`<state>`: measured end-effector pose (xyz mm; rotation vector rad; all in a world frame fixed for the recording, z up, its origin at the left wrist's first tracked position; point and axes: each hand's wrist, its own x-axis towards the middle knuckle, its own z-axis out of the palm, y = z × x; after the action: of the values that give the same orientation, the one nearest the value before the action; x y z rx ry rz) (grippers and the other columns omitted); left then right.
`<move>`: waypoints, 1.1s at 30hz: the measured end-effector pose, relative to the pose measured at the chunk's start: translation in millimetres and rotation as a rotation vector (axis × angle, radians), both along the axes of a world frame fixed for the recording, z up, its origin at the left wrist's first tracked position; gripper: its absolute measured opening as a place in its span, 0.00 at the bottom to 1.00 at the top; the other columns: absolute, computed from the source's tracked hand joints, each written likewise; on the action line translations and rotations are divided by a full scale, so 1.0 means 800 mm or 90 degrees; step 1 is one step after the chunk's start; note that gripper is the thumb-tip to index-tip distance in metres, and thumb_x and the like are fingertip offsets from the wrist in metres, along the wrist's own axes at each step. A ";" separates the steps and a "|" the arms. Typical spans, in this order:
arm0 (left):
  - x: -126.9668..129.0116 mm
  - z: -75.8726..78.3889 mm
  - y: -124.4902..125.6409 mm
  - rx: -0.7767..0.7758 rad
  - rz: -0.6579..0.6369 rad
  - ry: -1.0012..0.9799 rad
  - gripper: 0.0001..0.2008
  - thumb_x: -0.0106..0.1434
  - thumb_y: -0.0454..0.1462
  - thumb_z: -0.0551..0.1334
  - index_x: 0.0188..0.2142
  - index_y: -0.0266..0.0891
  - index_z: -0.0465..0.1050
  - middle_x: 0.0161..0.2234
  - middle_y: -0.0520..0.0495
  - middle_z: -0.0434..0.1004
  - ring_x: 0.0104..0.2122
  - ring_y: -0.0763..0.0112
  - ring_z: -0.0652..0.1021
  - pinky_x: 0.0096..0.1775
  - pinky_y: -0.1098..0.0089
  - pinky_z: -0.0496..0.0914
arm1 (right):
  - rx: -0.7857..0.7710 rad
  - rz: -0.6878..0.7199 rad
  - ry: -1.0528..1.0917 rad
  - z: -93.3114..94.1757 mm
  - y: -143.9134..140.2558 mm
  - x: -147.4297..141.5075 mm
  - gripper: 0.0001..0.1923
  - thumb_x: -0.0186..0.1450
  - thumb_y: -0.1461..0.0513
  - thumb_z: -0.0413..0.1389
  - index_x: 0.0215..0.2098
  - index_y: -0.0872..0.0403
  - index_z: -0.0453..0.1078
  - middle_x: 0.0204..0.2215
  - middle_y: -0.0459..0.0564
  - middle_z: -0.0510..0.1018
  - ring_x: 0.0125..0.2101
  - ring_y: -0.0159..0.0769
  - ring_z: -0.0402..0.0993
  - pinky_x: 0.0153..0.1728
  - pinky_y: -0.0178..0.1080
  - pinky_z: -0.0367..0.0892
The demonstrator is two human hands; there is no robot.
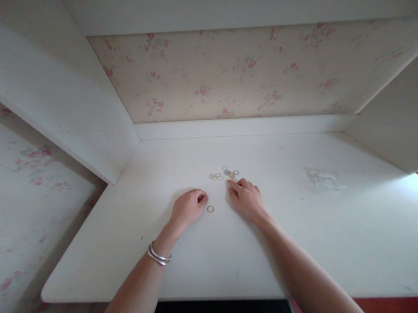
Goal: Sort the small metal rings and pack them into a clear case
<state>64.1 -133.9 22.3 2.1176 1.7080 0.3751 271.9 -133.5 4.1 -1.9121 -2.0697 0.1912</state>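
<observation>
Bare forearms stretched inward from the lower edge of the view, and a stack of silver bangles circled the left wrist. Both hands were over the white desktop. On the left hand the fingers were curled in, with thumb and forefinger tips close together; whether they met, or pinched anything, could not be told. Just beside those tips, on the side toward the body, a single gold-toned ring lay flat, between the two hands. The right hand had its forefinger extended to the near edge of a loose cluster of small rings, some greenish, some coppery, some dark grey, several overlapping. Its thumb lay close under the forefinger; whether the two gripped a ring could not be told. Well to the right, a clear plastic bag lay flat. Floral wallpaper covered the wall behind.
</observation>
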 end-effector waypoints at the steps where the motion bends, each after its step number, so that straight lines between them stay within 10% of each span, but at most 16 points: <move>1: 0.000 0.000 0.000 0.002 0.000 0.000 0.10 0.63 0.42 0.55 0.36 0.45 0.74 0.34 0.52 0.78 0.34 0.70 0.76 0.34 0.72 0.64 | 0.000 0.005 0.000 0.000 0.000 0.000 0.17 0.67 0.57 0.45 0.52 0.44 0.67 0.41 0.52 0.72 0.42 0.40 0.67 0.42 0.41 0.55; 16: -0.004 -0.001 -0.001 0.013 -0.021 -0.012 0.09 0.63 0.41 0.55 0.35 0.45 0.74 0.35 0.52 0.78 0.34 0.70 0.76 0.35 0.72 0.64 | 0.034 0.051 0.111 -0.009 0.002 0.005 0.13 0.68 0.60 0.45 0.39 0.52 0.71 0.38 0.50 0.72 0.38 0.34 0.68 0.40 0.38 0.57; 25: -0.004 0.002 -0.002 0.006 -0.024 -0.013 0.10 0.63 0.39 0.54 0.35 0.44 0.74 0.36 0.51 0.78 0.34 0.71 0.75 0.34 0.73 0.63 | 0.056 0.314 0.208 0.001 -0.029 -0.036 0.10 0.68 0.62 0.48 0.36 0.52 0.71 0.34 0.48 0.71 0.36 0.32 0.67 0.40 0.37 0.57; 33: -0.006 0.000 -0.001 0.013 -0.023 -0.023 0.09 0.63 0.39 0.55 0.34 0.46 0.73 0.36 0.53 0.78 0.34 0.71 0.75 0.33 0.72 0.63 | 0.037 0.357 0.163 0.003 -0.035 -0.043 0.10 0.68 0.63 0.48 0.36 0.52 0.71 0.33 0.48 0.72 0.36 0.32 0.68 0.41 0.37 0.57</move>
<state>59.4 -134.8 22.0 2.1400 1.6503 0.4188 237.4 -161.5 6.6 -1.1599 -2.3379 0.4669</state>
